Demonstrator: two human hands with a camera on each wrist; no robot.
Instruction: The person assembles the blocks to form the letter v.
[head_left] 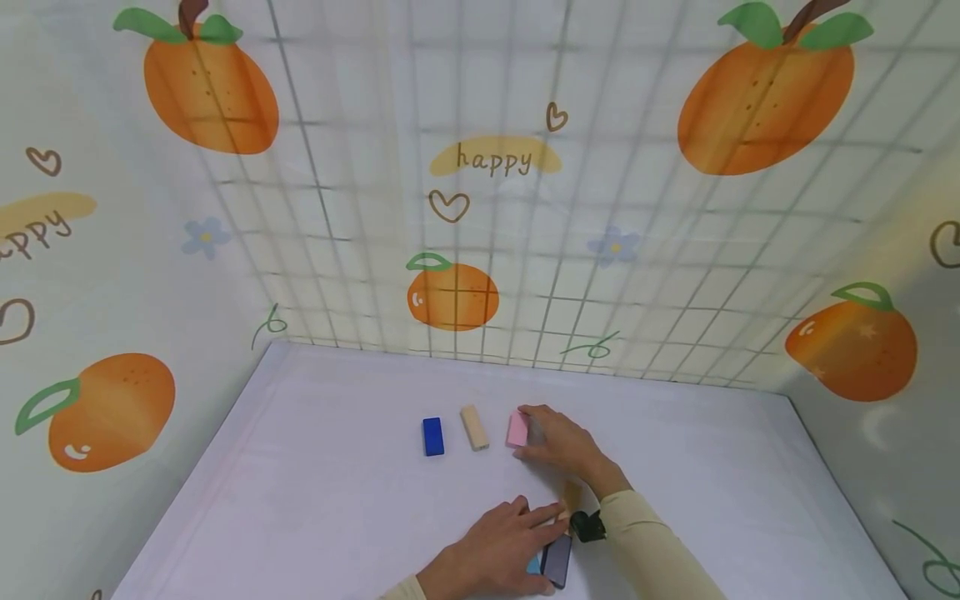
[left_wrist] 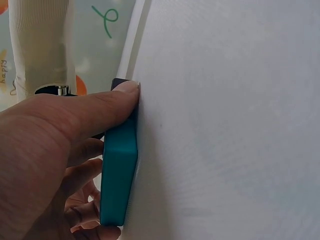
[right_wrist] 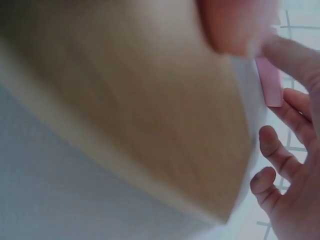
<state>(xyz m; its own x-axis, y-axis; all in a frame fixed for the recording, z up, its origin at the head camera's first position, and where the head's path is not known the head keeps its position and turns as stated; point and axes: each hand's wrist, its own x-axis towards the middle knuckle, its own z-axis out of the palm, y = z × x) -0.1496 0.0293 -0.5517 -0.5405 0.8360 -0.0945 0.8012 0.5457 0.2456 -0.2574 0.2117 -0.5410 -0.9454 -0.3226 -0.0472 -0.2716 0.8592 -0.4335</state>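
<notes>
In the head view my right hand (head_left: 561, 443) pinches a pink block (head_left: 517, 428) between thumb and fingers on the white table. Nearer to me, my left hand (head_left: 498, 546) grips a small group of blocks: a teal block (left_wrist: 119, 170) and a dark grey block (head_left: 557, 562) side by side. Its thumb presses the dark block's end in the left wrist view. A tan wooden block (head_left: 572, 497) stands by the left fingertips, partly covered; it looms large and blurred in the right wrist view, where the pink block (right_wrist: 270, 82) touches the right fingers.
A blue block (head_left: 432, 437) and a pale wooden block (head_left: 474, 427) lie left of the pink one. White cloth covers the table (head_left: 315, 467). Printed curtains (head_left: 360, 208) with oranges hang behind and at both sides, a grid showing through the back one.
</notes>
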